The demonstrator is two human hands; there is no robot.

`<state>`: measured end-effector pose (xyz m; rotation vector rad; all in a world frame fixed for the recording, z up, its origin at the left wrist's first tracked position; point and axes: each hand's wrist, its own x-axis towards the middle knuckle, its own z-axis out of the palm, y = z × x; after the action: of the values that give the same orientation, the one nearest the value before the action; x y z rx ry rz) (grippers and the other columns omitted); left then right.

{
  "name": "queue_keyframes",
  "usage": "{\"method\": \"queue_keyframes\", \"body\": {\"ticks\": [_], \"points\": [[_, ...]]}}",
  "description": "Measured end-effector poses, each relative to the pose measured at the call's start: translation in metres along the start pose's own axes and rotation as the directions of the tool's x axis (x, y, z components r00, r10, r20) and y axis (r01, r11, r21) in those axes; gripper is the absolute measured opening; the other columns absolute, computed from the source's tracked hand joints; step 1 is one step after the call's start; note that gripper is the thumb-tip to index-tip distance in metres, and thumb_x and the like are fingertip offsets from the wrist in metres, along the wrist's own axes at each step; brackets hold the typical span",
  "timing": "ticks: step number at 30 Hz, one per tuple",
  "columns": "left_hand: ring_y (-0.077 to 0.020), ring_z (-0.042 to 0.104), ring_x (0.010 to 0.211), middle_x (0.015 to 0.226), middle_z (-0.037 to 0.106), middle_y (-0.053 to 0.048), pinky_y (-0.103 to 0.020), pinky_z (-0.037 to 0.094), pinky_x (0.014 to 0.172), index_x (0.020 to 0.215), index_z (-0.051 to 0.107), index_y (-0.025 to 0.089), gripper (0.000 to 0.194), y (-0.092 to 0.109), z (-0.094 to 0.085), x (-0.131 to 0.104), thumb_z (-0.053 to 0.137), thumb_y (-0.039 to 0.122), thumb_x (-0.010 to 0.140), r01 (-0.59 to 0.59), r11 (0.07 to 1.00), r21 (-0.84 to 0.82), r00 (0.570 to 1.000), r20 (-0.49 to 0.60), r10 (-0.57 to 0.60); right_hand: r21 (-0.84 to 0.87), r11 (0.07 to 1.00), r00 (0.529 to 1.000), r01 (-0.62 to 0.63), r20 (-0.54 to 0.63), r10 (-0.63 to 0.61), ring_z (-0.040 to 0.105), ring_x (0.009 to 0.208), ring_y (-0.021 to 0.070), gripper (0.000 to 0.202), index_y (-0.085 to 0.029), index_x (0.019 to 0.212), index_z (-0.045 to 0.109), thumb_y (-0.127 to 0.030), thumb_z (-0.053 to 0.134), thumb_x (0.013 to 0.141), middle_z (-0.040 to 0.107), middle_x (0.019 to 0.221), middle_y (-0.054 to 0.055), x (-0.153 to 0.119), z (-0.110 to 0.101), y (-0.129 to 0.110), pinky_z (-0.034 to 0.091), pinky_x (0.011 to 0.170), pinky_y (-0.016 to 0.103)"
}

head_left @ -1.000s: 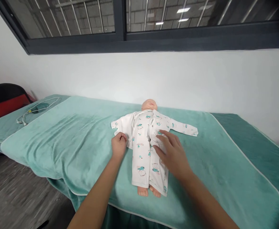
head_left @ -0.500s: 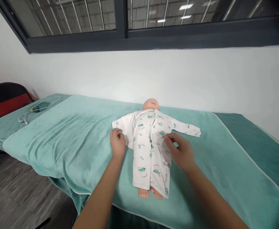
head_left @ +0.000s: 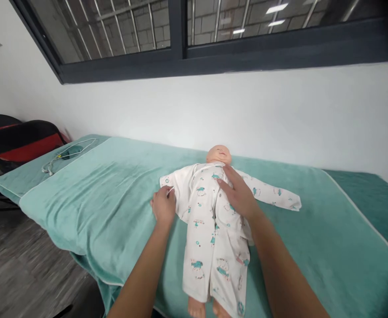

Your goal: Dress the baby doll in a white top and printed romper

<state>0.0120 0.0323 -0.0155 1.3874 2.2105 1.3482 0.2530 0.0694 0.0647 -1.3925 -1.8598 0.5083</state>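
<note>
A baby doll (head_left: pixel 196 308) lies on its back, dressed in white baby clothes (head_left: pixel 199 229) printed with small green figures. Its head points to the wall, and its feet stick out of the trouser legs. My left hand (head_left: pixel 164 205) is closed at the edge of the top by the left sleeve, pinching a thin white strip that looks like part of the garment. On the upper chest rests my right hand (head_left: pixel 238 190), fingers stretched out and holding nothing. The right-hand sleeve (head_left: pixel 276 197) lies straight out to the side.
A green cover (head_left: pixel 97 194) with folds is spread over the bed. At its far left lies a white cable (head_left: pixel 51 165), with black and red chairs (head_left: pixel 31 141) beyond. A white wall (head_left: pixel 141 110) and a barred window run behind.
My right hand has moved up onto the doll's chest and its fingers have straightened. My left hand has closed on the white strip. The view has shifted nearer the doll.
</note>
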Motion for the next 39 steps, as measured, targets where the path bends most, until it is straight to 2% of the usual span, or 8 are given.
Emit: {"method": "queue_keyframes", "body": {"ticks": [4,7,12,14,22,28,32,39], "points": [[-0.0158,0.057,0.070,0.079,0.063,0.001,-0.026,0.044,0.064,0.096,0.061,0.022,0.018,0.034,-0.003,0.005,0.053,0.037,0.092,0.047,0.915,-0.401,0.998,0.056,-0.027,0.022,1.000,0.999,-0.004,0.048,0.003,0.027,0.151,0.0261,0.066,-0.021,0.150,0.044,-0.056,0.048,0.095,0.032,0.162,0.006,-0.005,-0.001,0.004,0.021,0.125,0.047],[-0.0154,0.062,0.082,0.092,0.069,0.000,-0.026,0.048,0.073,0.098,0.062,0.023,0.016,0.079,-0.011,-0.003,0.053,0.035,0.095,-0.151,0.857,-0.492,0.979,0.046,0.199,0.060,0.998,0.998,-0.030,0.050,0.027,0.027,0.151,0.0258,0.064,-0.025,0.149,0.046,-0.057,0.050,0.094,0.033,0.162,0.004,-0.003,-0.003,0.004,0.021,0.125,0.046],[-0.0181,0.064,0.095,0.107,0.075,-0.002,-0.031,0.049,0.083,0.102,0.066,0.022,0.021,0.114,-0.017,-0.033,0.049,0.012,0.095,-0.700,0.624,-0.348,0.611,0.163,0.775,0.176,0.984,1.000,0.004,-0.026,0.001,0.034,0.147,0.0244,0.049,-0.028,0.140,0.055,-0.045,0.052,0.094,0.041,0.157,0.004,-0.004,-0.002,0.008,0.026,0.123,0.045],[-0.0183,0.064,0.091,0.107,0.076,-0.002,-0.032,0.050,0.078,0.101,0.066,0.021,0.023,0.107,-0.017,-0.045,0.048,0.008,0.094,-0.757,0.566,-0.327,0.548,0.155,0.822,0.209,0.977,0.995,0.053,-0.094,-0.034,0.042,0.141,0.0238,0.041,-0.028,0.132,0.060,-0.041,0.053,0.094,0.049,0.150,0.005,-0.006,-0.001,0.008,0.031,0.120,0.045],[-0.0157,0.067,0.094,0.103,0.075,-0.001,-0.032,0.049,0.084,0.102,0.065,0.023,0.027,0.081,-0.026,-0.069,0.048,0.005,0.093,-0.651,0.590,-0.477,0.609,0.134,0.781,0.178,0.982,0.963,0.065,-0.269,-0.015,0.060,0.103,0.0207,0.021,-0.024,0.107,0.066,-0.033,0.054,0.091,0.065,0.114,0.005,-0.009,0.001,-0.004,0.047,0.093,0.038],[-0.0186,0.061,0.095,0.103,0.065,-0.007,-0.033,0.048,0.084,0.102,0.062,0.021,0.017,0.075,-0.025,-0.040,0.046,0.021,0.096,-0.369,0.864,-0.342,0.905,0.080,0.418,0.036,0.970,0.928,-0.239,-0.287,0.239,0.059,0.082,0.0195,0.029,-0.022,0.089,0.058,-0.051,0.056,0.087,0.064,0.094,0.005,0.011,-0.004,-0.010,0.044,0.075,0.034],[-0.0135,0.052,0.066,0.074,0.059,0.001,-0.027,0.038,0.064,0.083,0.056,0.021,0.023,0.066,-0.024,-0.043,0.047,0.035,0.097,-0.206,0.939,-0.275,0.890,0.347,0.297,-0.230,0.896,0.924,-0.380,-0.130,0.359,0.054,0.074,0.0216,0.033,-0.023,0.077,0.051,-0.054,0.055,0.085,0.063,0.079,0.005,0.040,-0.012,-0.015,0.038,0.066,0.033],[-0.0119,0.046,0.059,0.058,0.048,0.003,-0.026,0.036,0.060,0.061,0.046,0.020,0.045,0.081,-0.015,-0.010,0.044,0.046,0.097,-0.082,0.893,-0.442,0.905,0.343,0.253,-0.144,0.945,0.956,-0.294,-0.052,0.289,0.047,0.064,0.0172,0.025,-0.022,0.065,0.047,-0.035,0.051,0.087,0.057,0.067,0.001,0.064,-0.015,-0.015,0.033,0.060,0.030]]}}
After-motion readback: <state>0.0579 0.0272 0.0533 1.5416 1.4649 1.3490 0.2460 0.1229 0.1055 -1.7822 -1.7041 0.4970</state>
